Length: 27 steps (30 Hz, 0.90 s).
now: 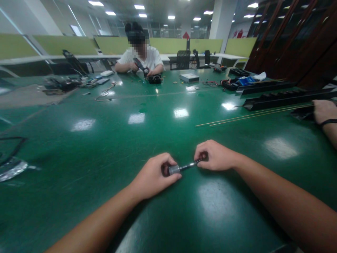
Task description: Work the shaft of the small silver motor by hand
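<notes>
Over the green tabletop (110, 189), my left hand (155, 175) is closed around a short grey metal cylinder (174, 170). A thin shiny shaft (187, 166) runs from that cylinder toward the right. At its far end my right hand (214, 155) pinches a small dark, ridged piece (199, 160) between thumb and fingers. Cylinder, shaft and dark piece lie in one line; I cannot tell whether they are a single tool or separate parts. My fingers hide both outer ends.
Two thin rods (223, 120) and black metal channels (286, 98) lie at the right, beside another person's hand (324, 111). Across the table a person (143, 58) holds a power tool (140, 66). A silver box (189, 77) and a cable (105, 93) lie farther back.
</notes>
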{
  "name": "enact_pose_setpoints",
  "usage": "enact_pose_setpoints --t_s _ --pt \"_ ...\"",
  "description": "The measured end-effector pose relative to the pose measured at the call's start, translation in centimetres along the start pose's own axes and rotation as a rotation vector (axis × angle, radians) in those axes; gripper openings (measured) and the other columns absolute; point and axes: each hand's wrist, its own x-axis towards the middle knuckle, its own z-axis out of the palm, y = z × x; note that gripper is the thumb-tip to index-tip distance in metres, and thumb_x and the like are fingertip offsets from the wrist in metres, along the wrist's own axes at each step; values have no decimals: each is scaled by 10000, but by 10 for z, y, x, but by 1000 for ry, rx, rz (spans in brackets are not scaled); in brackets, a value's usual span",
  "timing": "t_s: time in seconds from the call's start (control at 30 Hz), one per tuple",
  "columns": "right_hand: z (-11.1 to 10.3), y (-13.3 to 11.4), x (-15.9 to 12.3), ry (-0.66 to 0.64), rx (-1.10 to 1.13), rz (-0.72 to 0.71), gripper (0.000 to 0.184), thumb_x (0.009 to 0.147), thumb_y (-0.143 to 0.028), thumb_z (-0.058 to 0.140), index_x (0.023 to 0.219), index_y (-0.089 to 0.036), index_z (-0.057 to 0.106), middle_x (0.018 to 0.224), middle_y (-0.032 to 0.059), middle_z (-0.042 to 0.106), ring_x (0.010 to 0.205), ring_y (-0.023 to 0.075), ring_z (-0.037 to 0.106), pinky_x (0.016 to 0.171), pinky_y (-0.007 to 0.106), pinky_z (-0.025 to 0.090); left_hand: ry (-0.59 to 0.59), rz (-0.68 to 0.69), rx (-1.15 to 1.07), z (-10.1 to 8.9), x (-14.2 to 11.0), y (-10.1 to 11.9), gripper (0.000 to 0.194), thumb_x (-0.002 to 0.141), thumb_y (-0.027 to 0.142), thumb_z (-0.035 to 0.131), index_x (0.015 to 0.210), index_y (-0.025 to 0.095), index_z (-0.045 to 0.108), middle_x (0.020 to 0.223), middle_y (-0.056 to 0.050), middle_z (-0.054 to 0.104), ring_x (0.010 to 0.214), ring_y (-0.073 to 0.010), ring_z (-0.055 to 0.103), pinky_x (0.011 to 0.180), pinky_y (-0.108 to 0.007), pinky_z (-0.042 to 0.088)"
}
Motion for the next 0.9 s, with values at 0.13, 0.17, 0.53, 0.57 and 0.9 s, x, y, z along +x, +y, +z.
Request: enact_pose_setpoints --t_s 0.13,0.17,0.53,0.57,0.9 --pt "1 -1 1 -17 21 -6 95 723 -171 677 802 -160 730 751 16 674 677 129 596 644 245 455 7 13 3 1 0 -1 207 772 324 725 857 178 605 790 1 621 661 -150 572 596 -257 425" --pt "2 -2 1 -22 32 -11 90 730 -182 683 802 -160 732 752 16 673 677 128 596 645 245 454 6 18 2 1 0 -2 205 772 322 725 854 178 605 790 1 620 661 -149 571 595 -256 424" --pt "26 -10 12 112 -20 -122 112 799 -260 715 880 -186 736 828 18 699 750 130 605 711 253 410 1 103 -31 -6 0 -4 176 810 310 688 878 161 625 809 -16 622 678 -142 570 618 -250 439" --pt "26 -10 11 112 -20 -122 110 800 -260 716 880 -186 736 830 19 699 751 131 604 711 253 408 -9 115 -45 -7 0 -4 157 818 290 674 895 159 632 830 -21 629 694 -143 580 636 -252 449" --pt "37 -16 17 132 -33 -191 132 822 -279 701 903 -181 734 841 37 705 803 161 610 748 284 399 25 33 -29 -3 2 -1 169 745 227 720 856 172 606 800 -5 625 718 -160 599 655 -265 461"
